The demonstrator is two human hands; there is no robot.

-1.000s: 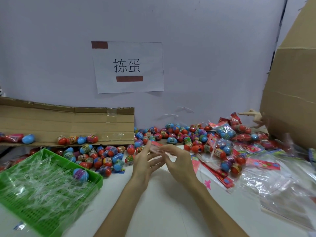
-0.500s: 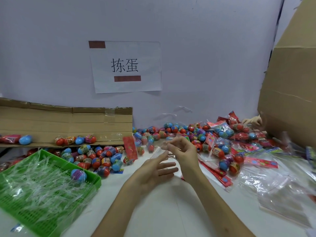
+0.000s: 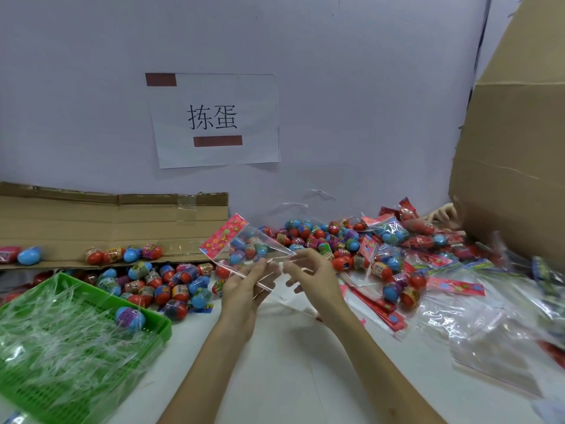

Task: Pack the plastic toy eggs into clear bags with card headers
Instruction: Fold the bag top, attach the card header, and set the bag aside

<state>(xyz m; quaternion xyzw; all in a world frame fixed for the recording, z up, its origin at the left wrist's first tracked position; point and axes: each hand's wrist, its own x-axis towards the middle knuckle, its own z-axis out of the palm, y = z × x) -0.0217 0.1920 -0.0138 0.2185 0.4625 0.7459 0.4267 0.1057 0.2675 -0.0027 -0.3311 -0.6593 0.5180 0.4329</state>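
A clear bag (image 3: 244, 249) with a pink flowered card header (image 3: 224, 235) is held up above the white table, header end pointing up and left. My left hand (image 3: 244, 289) holds its lower edge between thumb and fingers. My right hand (image 3: 312, 276) pinches the bag's open end at the right. The bag looks empty; the eggs seen through it lie behind. Loose red and blue toy eggs (image 3: 171, 286) are heaped behind my hands and to the left.
A green basket (image 3: 153, 335) full of clear strips, with one blue egg (image 3: 130, 316), sits at the left. Packed bags (image 3: 388, 264), flat headers (image 3: 382, 307) and loose clear bags (image 3: 489, 332) cover the right. Cardboard stands left and right. Another person's hand (image 3: 443, 214) shows far right.
My hands have lifted the bag and spread it between them; the header has swung up to the left, and my left hand now holds the bag's lower edge.
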